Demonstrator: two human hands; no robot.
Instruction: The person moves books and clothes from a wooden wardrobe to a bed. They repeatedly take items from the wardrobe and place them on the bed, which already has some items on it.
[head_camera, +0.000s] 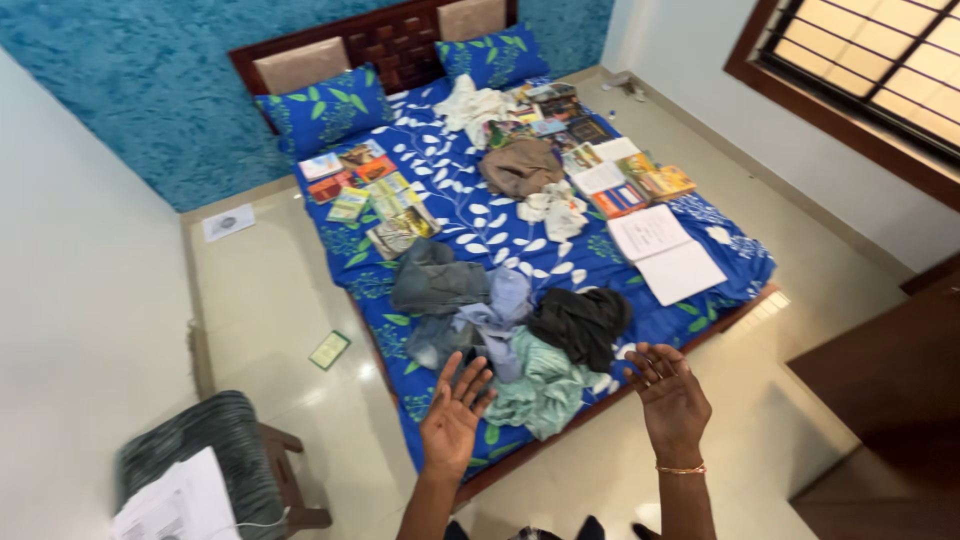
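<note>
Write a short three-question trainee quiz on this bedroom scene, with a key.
1. True or false: the left hand and the right hand are both open and hold nothing.
2. Which garment lies nearest the left hand's fingertips? A) the pale green garment B) the brown garment C) the white cloth
3. Fill in: the large open notebook lies on the ____.

Key: 1 true; 2 A; 3 bed.

A blue bedsheet patterned with white leaves carries mint-green cloth at 6 o'clock, charcoal cloth beside it, and brown cloth at 12.
</note>
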